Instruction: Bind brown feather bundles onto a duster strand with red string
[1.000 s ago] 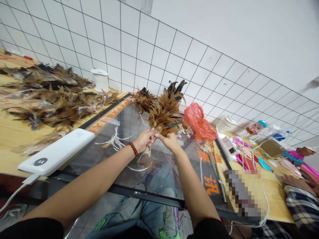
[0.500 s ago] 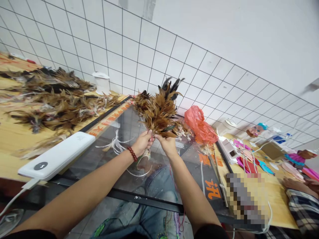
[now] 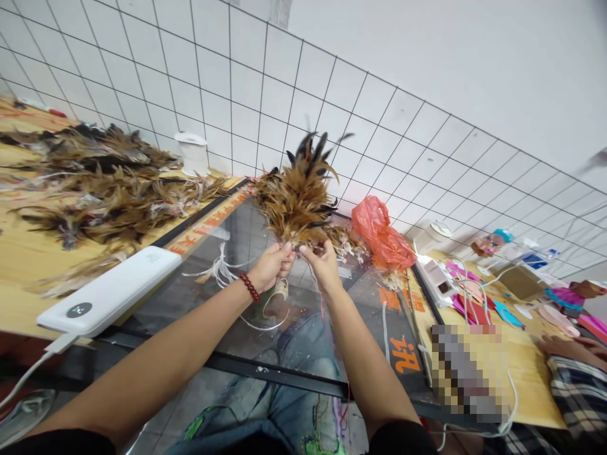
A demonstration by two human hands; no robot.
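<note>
A bushy bunch of brown and black feathers (image 3: 301, 196) stands upright, tips toward the wall, above the dark glass panel (image 3: 237, 354). My left hand (image 3: 274, 268) is closed around its base. Close beside it, my right hand (image 3: 326, 265) has its thumb at the base and its fingers bent, with a thin pink thread (image 3: 322, 309) running down from it toward my lap. The fingers partly hide the thread's upper end. White strips (image 3: 222, 268) lie on the glass left of my hands. More feathers (image 3: 348, 243) lie behind my right hand.
Piles of feathers (image 3: 118, 196) cover the left table. A white power bank (image 3: 111, 291) with a cable lies at the panel's left edge. A red plastic bag (image 3: 382, 234) sits at the back right, before the wire grid. At far right are a co-worker's hands (image 3: 569, 346) and coloured pieces.
The feather bunch has turned more upright, its dark tips shifting left. My right hand's fingers have lifted and opened a little beside the base. My left hand stays closed there.
</note>
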